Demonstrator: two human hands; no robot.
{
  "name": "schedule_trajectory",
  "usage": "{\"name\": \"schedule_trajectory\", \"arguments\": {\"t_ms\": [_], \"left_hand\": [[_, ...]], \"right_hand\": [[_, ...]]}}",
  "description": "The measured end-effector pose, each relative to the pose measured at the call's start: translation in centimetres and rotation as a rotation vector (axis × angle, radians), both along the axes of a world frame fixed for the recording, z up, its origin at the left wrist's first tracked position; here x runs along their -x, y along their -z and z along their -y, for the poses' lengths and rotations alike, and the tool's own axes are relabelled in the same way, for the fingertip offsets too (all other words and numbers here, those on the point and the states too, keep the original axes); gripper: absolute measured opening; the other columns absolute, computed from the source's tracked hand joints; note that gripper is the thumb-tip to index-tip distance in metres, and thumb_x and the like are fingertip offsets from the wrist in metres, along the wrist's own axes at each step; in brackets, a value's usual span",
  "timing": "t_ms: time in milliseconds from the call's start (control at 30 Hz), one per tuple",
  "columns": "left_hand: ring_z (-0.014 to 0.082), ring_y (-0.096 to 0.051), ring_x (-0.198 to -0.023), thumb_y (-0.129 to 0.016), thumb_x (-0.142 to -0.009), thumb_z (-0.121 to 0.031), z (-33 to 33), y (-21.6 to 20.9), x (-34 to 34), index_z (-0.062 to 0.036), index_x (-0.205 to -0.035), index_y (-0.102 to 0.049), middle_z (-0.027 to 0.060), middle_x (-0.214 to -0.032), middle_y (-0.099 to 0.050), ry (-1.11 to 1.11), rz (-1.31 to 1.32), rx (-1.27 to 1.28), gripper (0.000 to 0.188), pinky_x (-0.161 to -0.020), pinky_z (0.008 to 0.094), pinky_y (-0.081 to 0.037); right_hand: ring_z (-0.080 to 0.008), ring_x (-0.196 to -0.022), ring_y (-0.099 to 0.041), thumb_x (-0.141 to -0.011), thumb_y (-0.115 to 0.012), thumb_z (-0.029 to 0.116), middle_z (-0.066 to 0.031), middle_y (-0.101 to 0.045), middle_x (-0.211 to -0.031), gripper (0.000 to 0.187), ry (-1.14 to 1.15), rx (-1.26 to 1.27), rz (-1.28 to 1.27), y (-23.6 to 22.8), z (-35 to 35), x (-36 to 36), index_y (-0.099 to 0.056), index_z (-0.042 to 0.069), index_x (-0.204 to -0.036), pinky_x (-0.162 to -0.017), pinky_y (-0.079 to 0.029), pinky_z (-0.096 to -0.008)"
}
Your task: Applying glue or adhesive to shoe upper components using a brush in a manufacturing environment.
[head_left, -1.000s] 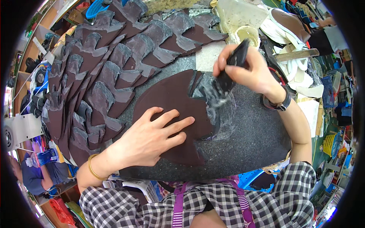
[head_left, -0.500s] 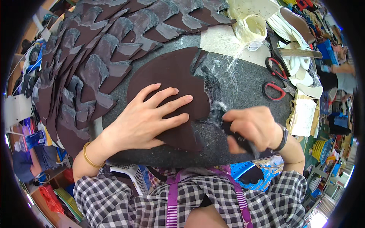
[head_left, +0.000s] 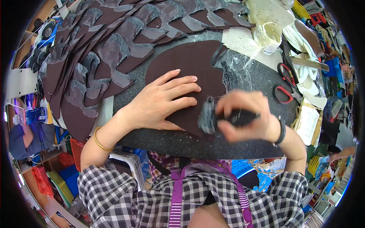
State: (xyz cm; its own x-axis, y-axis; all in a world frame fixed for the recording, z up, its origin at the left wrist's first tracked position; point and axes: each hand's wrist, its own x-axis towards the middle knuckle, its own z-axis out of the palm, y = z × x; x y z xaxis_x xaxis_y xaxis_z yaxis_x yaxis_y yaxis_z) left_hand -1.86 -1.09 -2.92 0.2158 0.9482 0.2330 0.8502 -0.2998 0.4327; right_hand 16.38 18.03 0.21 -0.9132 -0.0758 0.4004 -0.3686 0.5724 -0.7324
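My left hand (head_left: 163,99) lies with fingers spread on a dark brown cut piece of sheet material (head_left: 182,55). It presses the piece against the dark speckled work board (head_left: 262,133). Closed round a black handle, my right hand (head_left: 253,114) holds a glue brush (head_left: 207,117). The brush's greyish, coated bristles touch the piece near its lower right edge. Motion smears the right hand somewhat. Along the piece's notched right edge runs a dark, wet-looking strip, and whitish glue strands streak the board beside it.
Overlapping brown pieces (head_left: 114,49) with greyish coated edges cover the far left. At the far right stand a glue-crusted pot (head_left: 270,35), a wooden stick (head_left: 310,63) and red-and-black-handled scissors (head_left: 283,94). A white basket (head_left: 135,167) sits below the board's near edge.
The brush has moved nearer to me and left, from the notched edge to the piece's lower right edge. My left hand still presses on the piece. The whole view has shifted slightly.
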Motion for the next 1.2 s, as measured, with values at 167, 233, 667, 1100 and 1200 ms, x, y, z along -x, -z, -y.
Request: {"name": "schedule_trajectory", "arguments": {"t_ms": [167, 233, 667, 1100, 1200], "left_hand": [[0.0324, -0.043, -0.13, -0.081, -0.058, -0.036, 0.5, 0.0, 0.0, -0.0104, -0.11, -0.057, 0.009, -0.131, -0.05, -0.008, 0.031, 0.011, 0.063, -0.11, 0.0528, -0.029], [0.0317, -0.046, -0.126, -0.081, -0.054, -0.035, 0.5, -0.2, 0.0, -0.0102, -0.109, -0.059, 0.0087, -0.125, -0.053, -0.011, 0.024, 0.011, 0.064, -0.109, 0.0533, -0.031], [0.0299, -0.049, -0.122, -0.078, -0.045, -0.037, 0.2, -0.7, 0.4, -0.0115, -0.11, -0.063, 0.007, -0.12, -0.055, 0.022, 0.062, 0.074, 0.071, -0.107, 0.0546, -0.033], [0.0328, -0.045, -0.127, -0.08, -0.05, -0.022, -0.3, -0.7, -0.3, -0.0085, -0.113, -0.06, 0.0097, -0.123, -0.054, -0.019, 0.098, 0.064, 0.067, -0.108, 0.0537, -0.032], [0.0312, -0.042, -0.13, -0.074, -0.058, -0.011, 0.7, -2.1, -1.9, -0.0067, -0.114, -0.059, 0.0103, -0.127, -0.052, -0.099, -0.132, 0.091, 0.059, -0.107, 0.0477, -0.036]], "right_hand": [[-0.0217, -0.072, -0.067, -0.069, -0.076, 0.012, -0.0086, -0.068, -0.083, 0.023, 0.029, 0.028, 0.15, -2.9, -2.5, -1.9, -0.06, 0.005, -0.083, -0.068, -0.053, -0.0288], [-0.0221, -0.076, -0.066, -0.07, -0.073, 0.006, -0.0102, -0.068, -0.086, 0.021, 0.527, 0.41, 0.115, -2.1, -1.7, -0.4, -0.06, 0.003, -0.085, -0.074, -0.053, -0.0304], [-0.0148, -0.061, -0.066, -0.075, -0.074, 0.014, -0.0082, -0.066, -0.073, 0.021, 0.471, -0.091, 0.067, -1.6, -4.9, 7.7, -0.059, 0.002, -0.081, -0.057, -0.052, -0.0258], [-0.0267, -0.063, -0.064, -0.072, -0.066, 0.007, -0.0126, -0.063, -0.073, 0.015, 0.12, -0.049, 0.328, -3.6, -2.6, 2.5, -0.059, 0.002, -0.084, -0.061, -0.052, -0.0333], [-0.0211, -0.061, -0.063, -0.072, -0.061, 0.004, -0.0119, -0.065, -0.073, 0.012, 0.325, -0.122, 0.326, -4.3, -5.5, 1.2, -0.059, -0.001, -0.083, -0.06, -0.05, -0.0323]]}}
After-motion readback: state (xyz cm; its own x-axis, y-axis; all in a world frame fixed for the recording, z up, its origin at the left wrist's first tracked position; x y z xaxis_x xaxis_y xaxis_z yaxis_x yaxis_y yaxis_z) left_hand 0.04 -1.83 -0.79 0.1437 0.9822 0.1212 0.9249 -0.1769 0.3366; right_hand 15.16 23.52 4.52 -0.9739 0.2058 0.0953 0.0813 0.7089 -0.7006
